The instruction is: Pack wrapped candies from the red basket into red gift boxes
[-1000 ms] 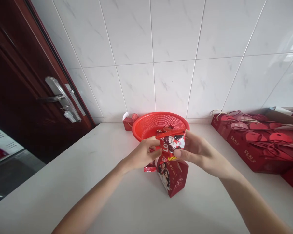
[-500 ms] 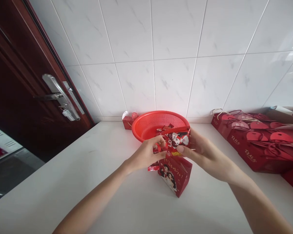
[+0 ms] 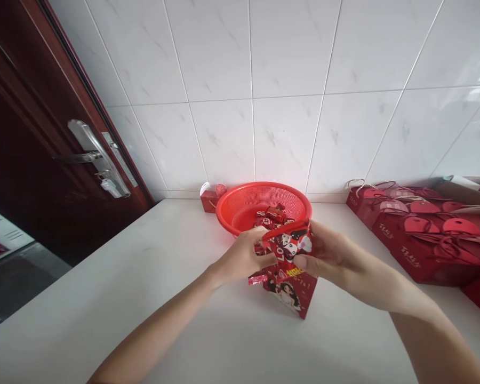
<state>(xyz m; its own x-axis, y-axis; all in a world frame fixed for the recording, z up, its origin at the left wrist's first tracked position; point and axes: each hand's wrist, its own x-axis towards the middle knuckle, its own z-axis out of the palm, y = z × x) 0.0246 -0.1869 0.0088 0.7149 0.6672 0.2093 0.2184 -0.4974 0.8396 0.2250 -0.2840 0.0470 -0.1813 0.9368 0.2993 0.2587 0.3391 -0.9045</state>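
Between my hands is a red packet (image 3: pixel 290 248) with cartoon figures, tilted above a small red box. My right hand (image 3: pixel 328 253) grips the packet's right side, thumb across its front. On the left, my left hand (image 3: pixel 250 253) has its fingers closed at the packet's left edge. The red box (image 3: pixel 294 298), printed with a bride figure, stands on the table under the packet, its top hidden. A shiny red wrapper (image 3: pixel 258 279) shows just below my left hand. Behind them, a red plastic basket (image 3: pixel 240 200) holds several small red-wrapped pieces (image 3: pixel 276 214).
Several dark red gift boxes (image 3: pixel 408 240) with cords are grouped on the white table (image 3: pixel 152 298) at the right. A small red box (image 3: pixel 208 201) sits left of the basket against the tiled wall (image 3: pixel 288 138). A dark door (image 3: pixel 28 106) is at the left.
Both hands and the packet have moved slightly down, and the packet is tilted more. The box beneath has turned and shifted a little right. More wrapped pieces in the basket are visible.
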